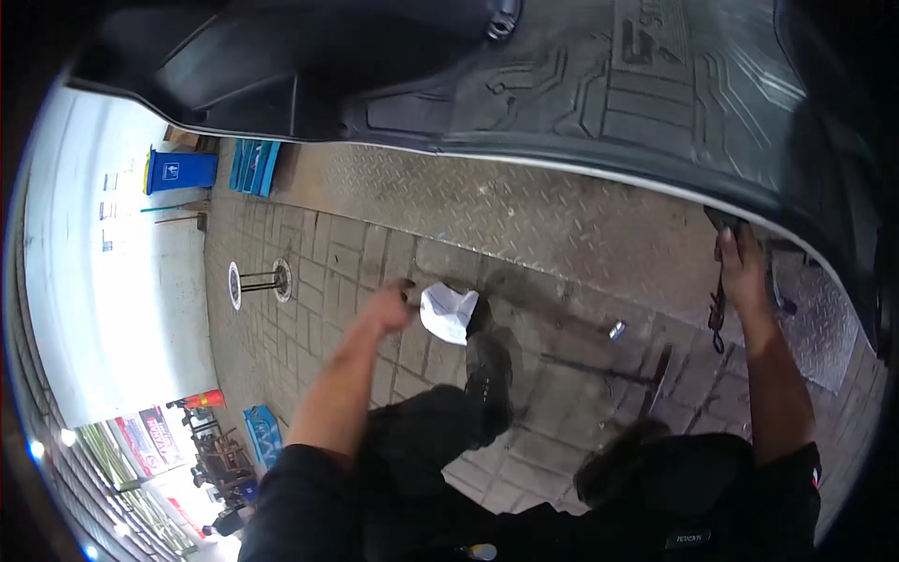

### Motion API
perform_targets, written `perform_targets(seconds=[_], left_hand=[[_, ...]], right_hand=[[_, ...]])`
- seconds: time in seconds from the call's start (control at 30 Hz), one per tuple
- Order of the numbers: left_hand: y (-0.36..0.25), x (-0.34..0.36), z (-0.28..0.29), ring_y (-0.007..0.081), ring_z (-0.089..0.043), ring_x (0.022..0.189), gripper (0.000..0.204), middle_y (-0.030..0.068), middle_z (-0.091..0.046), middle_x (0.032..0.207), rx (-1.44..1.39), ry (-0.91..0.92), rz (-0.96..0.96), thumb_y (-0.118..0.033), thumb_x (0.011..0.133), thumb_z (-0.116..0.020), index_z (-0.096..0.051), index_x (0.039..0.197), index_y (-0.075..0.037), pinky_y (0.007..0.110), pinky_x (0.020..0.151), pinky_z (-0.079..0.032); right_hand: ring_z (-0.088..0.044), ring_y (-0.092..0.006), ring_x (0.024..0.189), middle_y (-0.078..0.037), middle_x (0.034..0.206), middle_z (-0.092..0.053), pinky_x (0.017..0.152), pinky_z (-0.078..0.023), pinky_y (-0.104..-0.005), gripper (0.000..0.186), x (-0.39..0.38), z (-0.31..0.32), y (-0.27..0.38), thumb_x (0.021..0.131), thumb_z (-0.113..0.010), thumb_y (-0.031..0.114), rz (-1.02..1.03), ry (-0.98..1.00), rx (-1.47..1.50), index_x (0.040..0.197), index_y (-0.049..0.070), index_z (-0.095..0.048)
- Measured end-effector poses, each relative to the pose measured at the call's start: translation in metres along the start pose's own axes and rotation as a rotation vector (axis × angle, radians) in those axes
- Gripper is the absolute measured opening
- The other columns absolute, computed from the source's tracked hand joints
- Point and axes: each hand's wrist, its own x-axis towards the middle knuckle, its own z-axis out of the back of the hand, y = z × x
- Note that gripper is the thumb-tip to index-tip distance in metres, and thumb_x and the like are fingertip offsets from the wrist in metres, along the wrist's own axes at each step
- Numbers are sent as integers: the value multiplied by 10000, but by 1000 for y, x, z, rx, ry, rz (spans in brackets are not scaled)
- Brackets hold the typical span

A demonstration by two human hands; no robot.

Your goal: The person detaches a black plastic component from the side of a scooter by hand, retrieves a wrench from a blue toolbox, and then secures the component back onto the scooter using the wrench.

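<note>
My left hand [393,307] is held out low over the paving, fingers curled. Close beside its fingertips is a white crumpled sheet [448,313], paper or cloth, near my dark shoe; whether the hand grips it is unclear. My right hand [743,267] reaches up to the lower edge of a scooter's black footboard [646,103], its fingers closed around a small dark piece [721,219] there. A dark strap-like piece [717,318] hangs beside that hand. What the dark piece is does not show.
A diamond-plate metal platform [449,192] runs beneath the scooter. On the paving lie a T-shaped tool [646,382] and a small silvery cylinder [616,330]. Further left stand a spool-like stand [260,281], a blue bin [181,172] and a white wall [112,281].
</note>
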Motion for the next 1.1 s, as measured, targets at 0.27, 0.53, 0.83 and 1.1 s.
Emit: perform_targets(seconds=[0.27, 0.53, 0.83, 1.1], left_hand=[[9, 106, -188, 491, -348, 1328, 547, 174, -423, 1456, 600, -235, -464, -208, 921, -453, -377, 1462, -177, 709, 1076, -172], [-57, 36, 5, 404, -625, 960, 565, 208, -657, 982, 505, 217, -516, -102, 769, -622, -459, 1310, -112, 480, 806, -493], [-138, -262, 303, 341, -657, 977, 304, 169, -644, 1081, 37, -1706, -1310, 107, 795, -580, -565, 1056, -48, 399, 849, -523], [-182, -201, 362, 432, -520, 1158, 413, 195, -557, 1216, 231, -1939, -686, 17, 753, -542, -554, 1160, -47, 479, 997, -416]], right_hand=[[-629, -383, 913, -230, 981, -644, 825, -468, -426, 444, -6, -3, -7, 985, -483, 393, 78, -77, -15, 1151, -9, -576], [-557, -490, 1068, -306, 1108, -604, 919, -442, -477, 478, -11, -1, 22, 937, -547, 374, 91, -120, 16, 1207, -21, -538], [-589, -479, 1017, -308, 1030, -627, 860, -472, -492, 558, -14, 12, 40, 896, -592, 448, 10, -108, 135, 1160, -42, -550], [-619, -458, 955, -286, 996, -641, 815, -495, -487, 604, -11, -2, 28, 871, -610, 513, -51, -173, 29, 1128, -32, -556]])
